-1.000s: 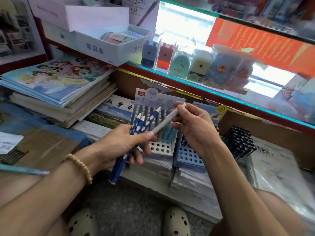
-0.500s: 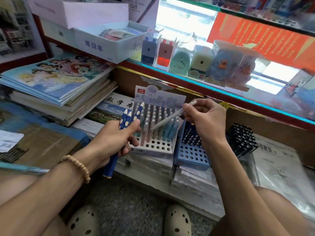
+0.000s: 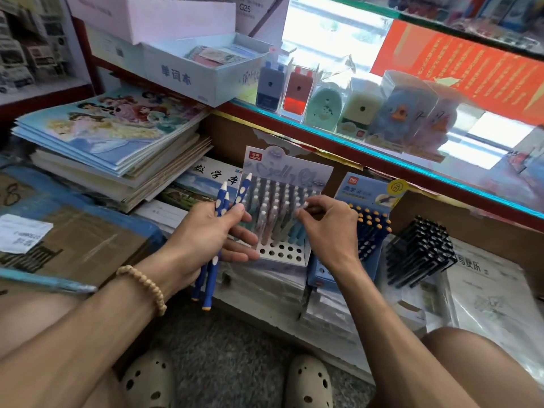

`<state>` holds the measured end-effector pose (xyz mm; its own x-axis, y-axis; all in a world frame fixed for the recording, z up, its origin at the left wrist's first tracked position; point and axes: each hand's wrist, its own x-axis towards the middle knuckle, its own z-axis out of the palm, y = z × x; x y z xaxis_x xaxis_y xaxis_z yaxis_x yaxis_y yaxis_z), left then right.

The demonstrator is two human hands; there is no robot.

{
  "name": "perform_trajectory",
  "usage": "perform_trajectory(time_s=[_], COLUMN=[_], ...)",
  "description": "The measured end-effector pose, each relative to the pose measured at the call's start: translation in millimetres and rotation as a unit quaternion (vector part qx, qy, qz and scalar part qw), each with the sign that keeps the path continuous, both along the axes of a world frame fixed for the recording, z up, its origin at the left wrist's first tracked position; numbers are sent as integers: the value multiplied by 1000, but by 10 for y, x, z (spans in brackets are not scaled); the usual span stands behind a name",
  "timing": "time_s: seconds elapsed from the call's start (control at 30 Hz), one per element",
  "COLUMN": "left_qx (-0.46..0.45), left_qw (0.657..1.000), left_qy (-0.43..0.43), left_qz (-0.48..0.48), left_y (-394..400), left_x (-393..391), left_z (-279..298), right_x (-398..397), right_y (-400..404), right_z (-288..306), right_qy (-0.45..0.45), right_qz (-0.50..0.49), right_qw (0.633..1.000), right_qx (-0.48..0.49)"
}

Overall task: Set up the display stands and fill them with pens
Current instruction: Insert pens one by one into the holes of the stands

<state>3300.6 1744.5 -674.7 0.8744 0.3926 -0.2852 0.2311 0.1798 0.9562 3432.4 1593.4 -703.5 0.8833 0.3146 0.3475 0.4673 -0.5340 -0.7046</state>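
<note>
A white display stand (image 3: 282, 251) with a pale backing card holds several pastel pens in its holes; its front rows are bare holes. My left hand (image 3: 206, 240) grips three blue pens (image 3: 219, 207) with white tips, just left of the stand. My right hand (image 3: 329, 228) pinches the top of a pale pen (image 3: 303, 206) that stands in the stand's right side. A blue display stand (image 3: 368, 198) with dark blue, orange-tipped pens sits directly right, partly hidden by my right hand.
A block of black pens (image 3: 421, 254) lies to the right on plastic-wrapped papers (image 3: 494, 290). Stacked books (image 3: 112, 142) and a cardboard box (image 3: 73, 240) fill the left. A glass shelf (image 3: 382, 154) with sharpeners hangs above. My knees and shoes are below.
My right hand carried the pale pen down and right into the white stand. My left hand with the blue pens shifted a little left and stayed beside the stand.
</note>
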Motion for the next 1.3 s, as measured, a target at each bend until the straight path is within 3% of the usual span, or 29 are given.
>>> perform_trajectory(time_s=[0.23, 0.43, 0.53, 0.63, 0.7, 0.77, 0.9, 0.97, 1.03, 1.13, 1.3], left_qx=[-3, -7, -1, -10, -13, 5, 29, 87, 148, 152, 232], left_qw=[1000, 996, 993, 990, 988, 985, 991, 993, 988, 987, 969], left_qy=[-1, 4, 7, 14, 20, 28, 18, 9, -9, -41, -33], left_qz=[-18, -85, -117, -137, -152, -170, -132, -78, -36, -36, -81], left_y=[29, 11, 2, -25, -54, -96, -126, -88, -59, -89, -195], left_x=[-44, -84, -80, -68, -61, -56, 5, 37, 67, 113, 192], left_z=[10, 17, 41, 59, 45, 24, 3, 14, 17, 27, 4], right_x=[-35, -47, -126, -206, -253, -279, -227, -177, -174, -215, -217], right_y=[185, 175, 174, 144, 108, 76, -17, -123, -224, -288, -355], right_z=[-123, -60, 94, 315, 380, 362, 394, 408, 387, 320, 339], right_qy=[14, -5, -48, 131, 231, 267, 285, 204, 123, 86, 56], right_qz=[41, 19, 14, 129, 211, 245, 172, 159, 196, 250, 252], right_qw=[994, 993, 997, 981, 948, 931, 923, 955, 972, 958, 953], right_qx=[-100, -118, -55, 64, 54, 53, 191, 147, 23, -109, -156])
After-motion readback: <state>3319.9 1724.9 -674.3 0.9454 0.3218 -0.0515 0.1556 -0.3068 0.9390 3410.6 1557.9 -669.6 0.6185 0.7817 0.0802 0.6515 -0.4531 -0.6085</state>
